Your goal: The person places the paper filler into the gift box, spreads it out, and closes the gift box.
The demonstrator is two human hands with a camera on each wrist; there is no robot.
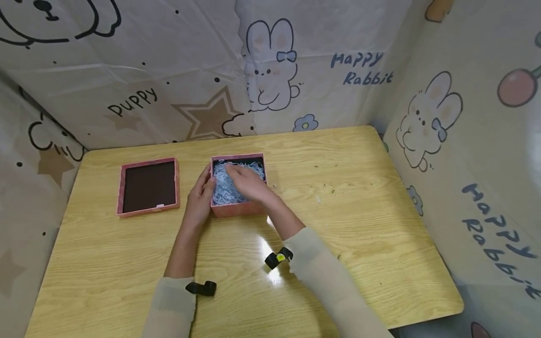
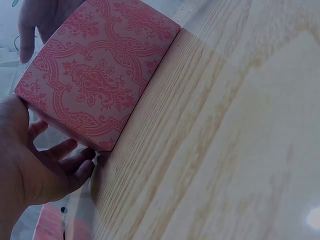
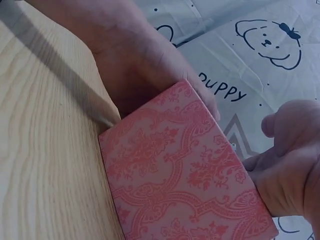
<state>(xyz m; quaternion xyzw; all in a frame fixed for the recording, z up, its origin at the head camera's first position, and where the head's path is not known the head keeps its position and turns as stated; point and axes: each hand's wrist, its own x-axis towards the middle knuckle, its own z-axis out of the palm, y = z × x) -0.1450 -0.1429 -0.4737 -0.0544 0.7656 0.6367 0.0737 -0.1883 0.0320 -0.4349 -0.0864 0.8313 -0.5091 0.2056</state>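
A pink patterned box (image 1: 238,210) stands on the table, filled with light-blue shredded paper (image 1: 226,190). My left hand (image 1: 198,202) holds the box at its left side, fingers along the outer wall and thumb at the rim. The left wrist view shows those fingers loosely bent beside the patterned wall (image 2: 95,75). Over the shredded paper, my right hand (image 1: 249,183) reaches inside the box. In the right wrist view its thumb (image 3: 268,125) stands apart, while the box wall hides the fingertips.
The box's pink-edged lid (image 1: 148,188) lies left of the box with its dark inside up. Small scraps (image 1: 331,191) dot the wooden table (image 1: 359,225) to the right. Printed cloth (image 1: 190,56) hangs behind and at both sides.
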